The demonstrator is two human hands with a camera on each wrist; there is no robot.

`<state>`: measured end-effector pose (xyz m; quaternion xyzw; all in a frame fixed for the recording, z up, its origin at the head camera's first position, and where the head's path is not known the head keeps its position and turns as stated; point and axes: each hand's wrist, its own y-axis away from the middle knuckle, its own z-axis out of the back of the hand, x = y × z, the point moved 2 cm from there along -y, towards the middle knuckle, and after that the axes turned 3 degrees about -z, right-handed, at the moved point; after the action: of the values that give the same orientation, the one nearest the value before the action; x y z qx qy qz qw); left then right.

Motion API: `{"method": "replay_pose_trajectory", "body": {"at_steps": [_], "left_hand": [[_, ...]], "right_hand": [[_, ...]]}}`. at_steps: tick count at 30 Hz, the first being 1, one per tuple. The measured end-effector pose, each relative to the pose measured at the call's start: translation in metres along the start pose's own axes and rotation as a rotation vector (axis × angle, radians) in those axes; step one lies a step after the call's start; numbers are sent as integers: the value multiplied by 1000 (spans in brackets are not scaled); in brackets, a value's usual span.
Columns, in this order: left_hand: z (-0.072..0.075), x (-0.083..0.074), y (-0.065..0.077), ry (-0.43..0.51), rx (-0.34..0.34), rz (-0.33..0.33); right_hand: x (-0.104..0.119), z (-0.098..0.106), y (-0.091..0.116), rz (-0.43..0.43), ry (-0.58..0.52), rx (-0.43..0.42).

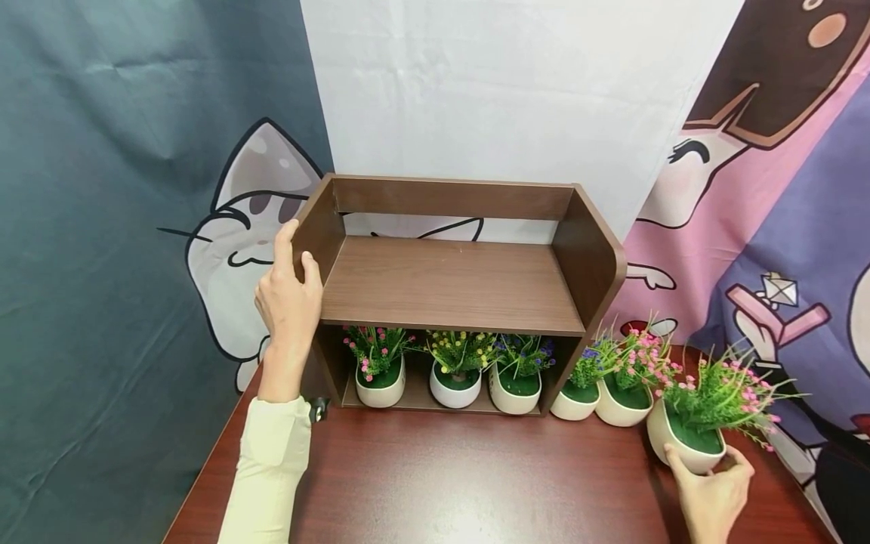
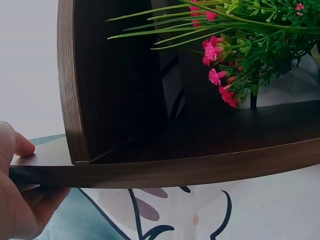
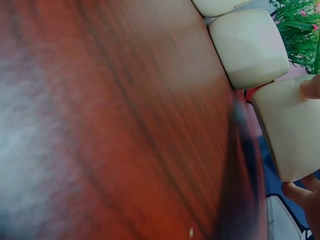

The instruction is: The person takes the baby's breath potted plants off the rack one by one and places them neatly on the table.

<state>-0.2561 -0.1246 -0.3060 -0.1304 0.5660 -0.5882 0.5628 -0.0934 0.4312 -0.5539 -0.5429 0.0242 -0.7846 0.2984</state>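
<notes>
A brown two-tier wooden shelf (image 1: 451, 283) stands on the table, and my left hand (image 1: 288, 298) grips the edge of its left side panel. In the left wrist view, the thumb and fingers (image 2: 50, 207) lie on opposite faces of that panel. At the far right, my right hand (image 1: 717, 491) holds a cream pot of pink flowers (image 1: 686, 446) by its lower sides. The right wrist view shows thumb and fingers on the held pot (image 3: 290, 132). Whether its base touches the table cannot be seen clearly.
The lower tier holds a pink-flowered pot (image 1: 382, 389), a yellow-flowered pot (image 1: 455, 389) and a blue-flowered pot (image 1: 514, 393). Right of the shelf stand a blue-flowered pot (image 1: 575, 404) and a pink-flowered pot (image 1: 621, 408). A printed cloth backdrop (image 1: 530, 91) hangs behind the reddish-brown table (image 1: 476, 476).
</notes>
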Motion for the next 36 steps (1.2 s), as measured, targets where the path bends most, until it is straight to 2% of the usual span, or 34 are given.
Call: {"method": "replay_pose_trajectory", "body": {"at_steps": [5,17,29,36], "left_hand": [[-7,14,0,-4,28,12],[-7,14,0,-5,33,2],[-11,15,1,-11,1,2],[-10,14,0,-21,13,11]], "right_hand": [[0,-7,-7,9,7,11],[-5,-17,-27,49,26,23],[-7,-29,-39,79,44,83],[-10,-36,-45,75,16,149]]}}
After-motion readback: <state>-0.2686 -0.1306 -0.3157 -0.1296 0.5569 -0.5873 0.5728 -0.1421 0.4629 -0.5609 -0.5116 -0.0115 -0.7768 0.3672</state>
